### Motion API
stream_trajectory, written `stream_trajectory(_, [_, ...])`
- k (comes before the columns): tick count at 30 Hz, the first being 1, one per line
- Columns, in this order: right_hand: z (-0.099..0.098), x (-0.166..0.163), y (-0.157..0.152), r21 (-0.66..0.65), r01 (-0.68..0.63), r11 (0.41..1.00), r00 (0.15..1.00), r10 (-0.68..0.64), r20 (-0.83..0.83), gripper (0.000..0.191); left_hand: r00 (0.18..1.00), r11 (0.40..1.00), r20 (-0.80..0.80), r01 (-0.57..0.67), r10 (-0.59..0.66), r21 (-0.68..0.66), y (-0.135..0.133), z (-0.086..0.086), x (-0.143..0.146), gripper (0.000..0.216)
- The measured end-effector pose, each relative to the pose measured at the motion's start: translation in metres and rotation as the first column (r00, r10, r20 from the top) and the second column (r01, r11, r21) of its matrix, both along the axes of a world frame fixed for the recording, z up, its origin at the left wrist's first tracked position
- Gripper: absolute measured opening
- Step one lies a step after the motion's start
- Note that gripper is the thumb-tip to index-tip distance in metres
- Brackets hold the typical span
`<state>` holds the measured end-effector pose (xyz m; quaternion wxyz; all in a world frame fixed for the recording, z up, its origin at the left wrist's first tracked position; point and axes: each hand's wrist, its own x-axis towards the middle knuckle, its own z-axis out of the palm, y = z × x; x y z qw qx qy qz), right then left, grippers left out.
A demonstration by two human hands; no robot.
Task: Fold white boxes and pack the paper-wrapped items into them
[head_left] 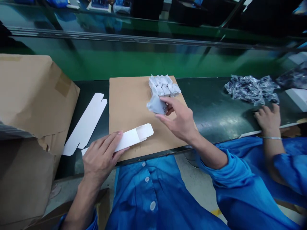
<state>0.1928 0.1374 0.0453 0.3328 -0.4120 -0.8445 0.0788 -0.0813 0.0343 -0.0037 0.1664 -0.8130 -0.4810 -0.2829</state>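
Observation:
My left hand [103, 156] rests on a small white folded carton [133, 137] with its end flap open, lying on a brown cardboard sheet [127, 102]. My right hand [178, 119] holds a small grey-white bagged item [157, 104] just above the sheet. Directly behind it sits a cluster of several similar bagged items [163, 85] on the sheet's far edge.
A flat unfolded white carton [86, 123] lies left of the sheet. A large brown cardboard box [31, 105] stands at the left. At right, a co-worker's hand [268, 119] rests near a pile of clear plastic bags [251, 89]. A green conveyor belt [144, 64] runs behind.

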Motion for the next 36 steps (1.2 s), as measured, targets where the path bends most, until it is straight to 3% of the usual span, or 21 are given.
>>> stream_trajectory(3, [0.005, 0.011, -0.034, 0.104, -0.18, 0.978, 0.982, 0.174, 0.068, 0.039, 0.999, 1.0, 0.034, -0.029, 0.028, 0.01, 0.001, 0.0, 0.01, 0.076])
stream_trajectory(6, [0.006, 0.019, -0.046, -0.029, -0.327, 0.944, 0.932, 0.328, 0.154, 0.037, 0.999, 1.0, 0.038, -0.027, 0.027, 0.003, 0.001, 0.003, 0.021, 0.074])
stream_trajectory(11, [0.018, 0.026, -0.037, -0.271, -0.47, 0.84, 0.857, 0.507, 0.087, 0.038, 0.997, 0.997, 0.01, 0.073, -0.073, -0.039, -0.001, 0.009, 0.032, 0.069])
stream_trajectory(13, [0.024, 0.024, -0.038, -0.362, -0.403, 0.841, 0.907, 0.42, -0.033, 0.042, 0.998, 0.998, 0.018, 0.059, -0.058, -0.016, -0.002, 0.01, 0.033, 0.069])
stream_trajectory(15, [0.026, 0.019, -0.043, -0.475, -0.294, 0.83, 0.954, 0.223, -0.201, 0.041, 0.999, 0.999, 0.025, 0.043, -0.043, 0.005, -0.003, 0.01, 0.033, 0.071])
stream_trajectory(17, [0.022, 0.012, -0.049, -0.586, -0.266, 0.766, 0.935, 0.057, -0.349, 0.036, 0.999, 0.999, 0.017, 0.027, -0.027, 0.019, -0.004, 0.009, 0.036, 0.071])
stream_trajectory(20, [0.007, -0.005, -0.057, -0.671, -0.395, 0.628, 0.877, 0.04, -0.478, 0.043, 1.0, 0.999, -0.011, -0.023, 0.023, 0.036, -0.005, 0.007, 0.049, 0.067])
stream_trajectory(22, [-0.001, -0.013, -0.056, -0.67, -0.405, 0.622, 0.865, 0.023, -0.501, 0.049, 0.998, 0.998, -0.008, -0.056, 0.056, 0.033, -0.005, 0.007, 0.061, 0.063])
stream_trajectory(25, [0.001, 0.002, -0.038, -0.629, -0.238, 0.74, 0.893, -0.088, -0.441, 0.039, 0.997, 0.998, 0.044, -0.057, 0.058, -0.03, 0.0, 0.012, 0.069, 0.065])
stream_trajectory(28, [0.016, 0.07, 0.004, -0.555, -0.057, 0.83, 0.936, -0.15, -0.32, 0.033, 0.97, 0.969, 0.122, -0.193, 0.213, -0.152, 0.016, 0.018, 0.04, 0.069])
stream_trajectory(31, [0.03, 0.166, 0.055, -0.523, 0.181, 0.833, 0.954, -0.277, -0.111, 0.025, 0.862, 0.82, 0.052, -0.459, 0.504, -0.341, 0.037, 0.016, -0.013, 0.069])
stream_trajectory(33, [0.032, 0.214, 0.081, -0.466, 0.328, 0.822, 0.941, -0.326, 0.089, 0.022, 0.816, 0.733, -0.014, -0.526, 0.578, -0.431, 0.049, 0.011, -0.043, 0.068])
stream_trajectory(36, [0.026, 0.229, 0.092, -0.203, 0.52, 0.83, 0.832, -0.438, 0.341, 0.037, 0.75, 0.608, -0.089, -0.595, 0.656, -0.525, 0.063, 0.006, -0.06, 0.064])
